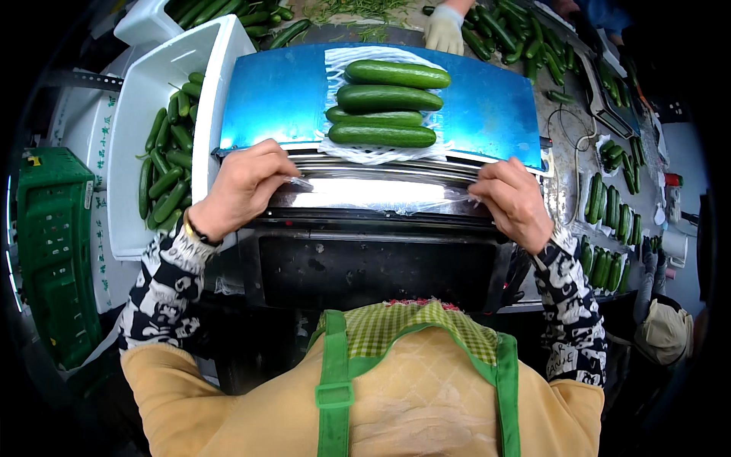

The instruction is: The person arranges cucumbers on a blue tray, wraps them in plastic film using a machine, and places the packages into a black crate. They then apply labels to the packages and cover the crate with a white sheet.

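Several green cucumbers (390, 99) lie side by side on a white foam mesh sheet (332, 155) atop the blue plate (266, 99) of a wrapping machine. Just below them, a sheet of clear plastic film (369, 194) stretches across a shiny metal bar. My left hand (247, 183) is closed in a pinch on the film's left end. My right hand (510, 199) pinches its right end, below the plate's right front edge. A dark panel (373, 270) sits on the machine's front beneath the film.
A white foam box (123, 190) of cucumbers stands left, beside a green crate (53, 251). Cucumbers lie in bundles (601, 266) on the steel table (567, 152) at right and in piles at the back. A co-worker's gloved hand (444, 32) is at the back; another person (662, 327) is at far right.
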Tool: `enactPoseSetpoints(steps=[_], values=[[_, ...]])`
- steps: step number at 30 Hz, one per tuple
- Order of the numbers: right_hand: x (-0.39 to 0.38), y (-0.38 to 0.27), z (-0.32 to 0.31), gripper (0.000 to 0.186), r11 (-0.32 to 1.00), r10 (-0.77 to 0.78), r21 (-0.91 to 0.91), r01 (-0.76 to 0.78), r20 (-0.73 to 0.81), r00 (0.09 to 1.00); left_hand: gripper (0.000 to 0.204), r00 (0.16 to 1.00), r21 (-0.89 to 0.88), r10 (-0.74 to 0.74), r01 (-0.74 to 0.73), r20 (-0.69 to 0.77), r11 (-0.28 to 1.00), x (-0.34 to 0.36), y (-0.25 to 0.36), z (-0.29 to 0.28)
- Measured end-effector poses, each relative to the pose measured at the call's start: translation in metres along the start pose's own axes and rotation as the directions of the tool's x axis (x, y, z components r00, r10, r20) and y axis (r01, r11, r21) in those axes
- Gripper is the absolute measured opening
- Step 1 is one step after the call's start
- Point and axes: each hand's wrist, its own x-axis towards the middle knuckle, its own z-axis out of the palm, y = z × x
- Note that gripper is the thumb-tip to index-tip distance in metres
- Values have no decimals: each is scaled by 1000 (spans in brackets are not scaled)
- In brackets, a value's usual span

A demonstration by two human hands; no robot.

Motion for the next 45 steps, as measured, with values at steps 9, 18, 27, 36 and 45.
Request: enactPoseSetpoints(steps=[9,18,27,36,45], values=[[-37,-96,-50,19,949,247,217,-227,-70,966,12,938,-474,-303,191,-171,860,-47,89,-23],[60,-19,-76,20,973,86,217,77,-653,753,27,814,-482,-175,-142,-554,865,92,41,-72],[96,81,44,22,909,400,-7,-416,-265,877,30,944,-156,-298,276,-141,948,126,-79,16],[98,29,38,27,705,696,315,-635,-138,705,25,786,-370,-508,383,-351,847,94,-57,32],[73,25,37,29,751,642,338,-566,-177,746,20,772,-150,-316,281,-551,948,94,-56,53]])
